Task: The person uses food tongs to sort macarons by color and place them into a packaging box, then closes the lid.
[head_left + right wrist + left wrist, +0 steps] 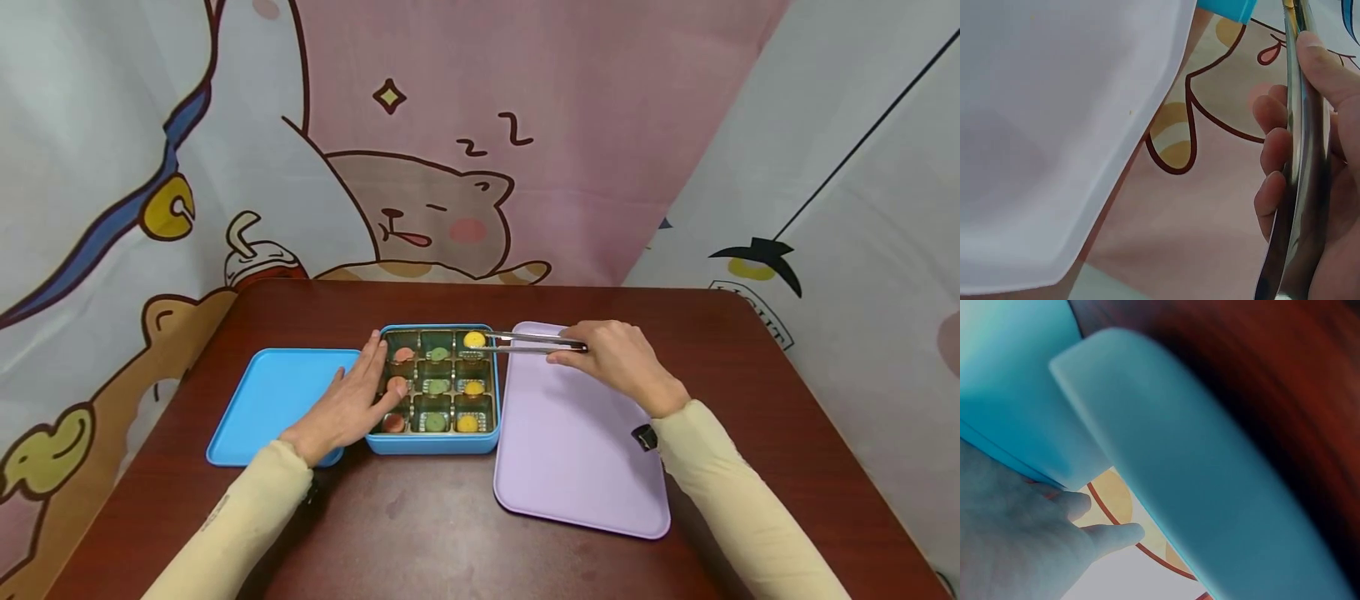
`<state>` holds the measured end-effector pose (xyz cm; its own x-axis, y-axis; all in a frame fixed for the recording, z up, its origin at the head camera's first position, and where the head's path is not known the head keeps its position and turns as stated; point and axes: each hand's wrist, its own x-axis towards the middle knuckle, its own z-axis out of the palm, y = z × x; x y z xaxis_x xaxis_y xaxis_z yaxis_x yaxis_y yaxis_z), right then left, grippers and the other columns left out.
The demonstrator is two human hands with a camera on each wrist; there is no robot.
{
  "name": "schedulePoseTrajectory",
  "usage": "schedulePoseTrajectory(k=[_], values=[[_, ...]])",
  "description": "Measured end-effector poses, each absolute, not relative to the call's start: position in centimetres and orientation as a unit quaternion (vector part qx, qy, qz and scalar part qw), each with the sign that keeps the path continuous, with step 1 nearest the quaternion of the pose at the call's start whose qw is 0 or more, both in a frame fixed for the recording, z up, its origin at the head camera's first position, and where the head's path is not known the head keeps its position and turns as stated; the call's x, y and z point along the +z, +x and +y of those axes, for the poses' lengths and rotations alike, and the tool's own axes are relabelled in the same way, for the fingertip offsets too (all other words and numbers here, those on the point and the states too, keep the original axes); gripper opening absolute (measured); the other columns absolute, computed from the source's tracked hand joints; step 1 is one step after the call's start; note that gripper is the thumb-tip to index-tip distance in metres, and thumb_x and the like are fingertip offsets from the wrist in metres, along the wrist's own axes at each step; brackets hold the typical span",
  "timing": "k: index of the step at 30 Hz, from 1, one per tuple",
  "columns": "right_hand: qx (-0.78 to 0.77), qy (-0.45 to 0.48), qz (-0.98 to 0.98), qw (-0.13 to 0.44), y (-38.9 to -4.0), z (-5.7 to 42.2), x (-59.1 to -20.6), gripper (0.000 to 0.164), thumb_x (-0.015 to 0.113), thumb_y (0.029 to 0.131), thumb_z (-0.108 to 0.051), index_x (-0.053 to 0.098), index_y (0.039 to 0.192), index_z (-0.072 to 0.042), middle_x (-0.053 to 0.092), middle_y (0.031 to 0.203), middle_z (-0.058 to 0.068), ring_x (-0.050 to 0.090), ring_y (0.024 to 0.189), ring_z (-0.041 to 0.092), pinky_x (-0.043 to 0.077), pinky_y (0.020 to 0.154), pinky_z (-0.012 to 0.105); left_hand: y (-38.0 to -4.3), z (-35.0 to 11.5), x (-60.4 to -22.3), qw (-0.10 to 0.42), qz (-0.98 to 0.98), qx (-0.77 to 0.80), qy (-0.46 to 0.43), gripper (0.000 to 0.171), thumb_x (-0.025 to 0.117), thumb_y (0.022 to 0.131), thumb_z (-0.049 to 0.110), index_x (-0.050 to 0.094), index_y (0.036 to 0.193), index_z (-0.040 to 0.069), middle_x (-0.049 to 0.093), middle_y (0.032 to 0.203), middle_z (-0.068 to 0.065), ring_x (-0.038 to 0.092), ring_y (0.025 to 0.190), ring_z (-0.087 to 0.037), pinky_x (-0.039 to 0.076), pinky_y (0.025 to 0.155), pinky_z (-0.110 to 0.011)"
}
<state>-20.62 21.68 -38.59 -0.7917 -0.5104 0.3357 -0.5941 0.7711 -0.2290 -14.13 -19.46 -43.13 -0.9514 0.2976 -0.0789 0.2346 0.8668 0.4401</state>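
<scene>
A blue box (433,446) with a divided insert sits mid-table. Its compartments hold small round pieces: orange-pink ones (404,355) in the left column, green ones (437,387) in the middle, yellow ones (467,423) on the right. My left hand (341,410) rests against the box's left edge, fingers extended, partly covering the left column. My right hand (621,363) grips metal tongs (528,349) from the right. The tongs' tips are at the yellow ball (474,339) in the far right compartment; whether they squeeze it is unclear. In the right wrist view, fingers curl around the tongs (1302,156).
A light purple tray (577,467) lies right of the box, beneath the tongs and right hand. The blue lid (273,400) lies flat to the left, partly under the left forearm. Behind the brown table (420,533) hangs a printed cartoon curtain (585,142).
</scene>
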Motion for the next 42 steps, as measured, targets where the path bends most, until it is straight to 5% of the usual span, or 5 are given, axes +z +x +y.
schedulePoseTrajectory(k=[9, 18, 36, 42], values=[[0.136, 0.28, -0.943, 0.116, -20.4, 21.3, -39.2, 0.035, 0.085, 0.085, -0.045, 0.081, 0.101, -0.015, 0.065, 0.073, -0.009, 0.052, 0.059, 0.011, 0.043, 0.046, 0.034, -14.3, -19.0, -43.3, 0.072, 0.964, 0.21, 0.144, 0.084, 0.041, 0.11, 0.054, 0.005, 0.166, 0.003, -0.009, 0.173, -0.011, 0.007, 0.159, -0.034, 0.013, 0.118, -0.073], [0.116, 0.266, -0.953, 0.084, -20.0, 21.1, -38.7, 0.041, 0.084, 0.084, -0.049, 0.081, 0.105, -0.013, 0.069, 0.079, -0.007, 0.054, 0.061, 0.011, 0.042, 0.046, 0.032, -14.4, -18.7, -43.4, 0.07, 0.964, 0.209, 0.148, 0.085, 0.04, 0.109, 0.055, 0.006, 0.166, 0.002, -0.008, 0.173, -0.012, 0.008, 0.158, -0.034, 0.014, 0.117, -0.073], [0.169, 0.22, -0.946, 0.17, -15.6, 25.9, -38.1, 0.049, 0.088, 0.083, -0.039, 0.074, 0.119, -0.008, 0.059, 0.078, -0.003, 0.05, 0.066, 0.013, 0.042, 0.055, 0.032, -14.1, -19.2, -43.3, 0.075, 0.964, 0.211, 0.141, 0.085, 0.039, 0.109, 0.056, 0.004, 0.166, 0.003, -0.008, 0.173, -0.013, 0.007, 0.158, -0.036, 0.011, 0.117, -0.074], [0.188, 0.187, -0.945, 0.191, -13.5, 29.0, -38.6, 0.054, 0.089, 0.083, -0.03, 0.069, 0.128, -0.007, 0.069, 0.089, 0.003, 0.057, 0.07, 0.014, 0.049, 0.059, 0.038, -14.0, -19.4, -43.1, 0.077, 0.965, 0.209, 0.138, 0.086, 0.039, 0.109, 0.058, 0.003, 0.166, 0.004, -0.009, 0.173, -0.013, 0.007, 0.159, -0.035, 0.011, 0.118, -0.073]])
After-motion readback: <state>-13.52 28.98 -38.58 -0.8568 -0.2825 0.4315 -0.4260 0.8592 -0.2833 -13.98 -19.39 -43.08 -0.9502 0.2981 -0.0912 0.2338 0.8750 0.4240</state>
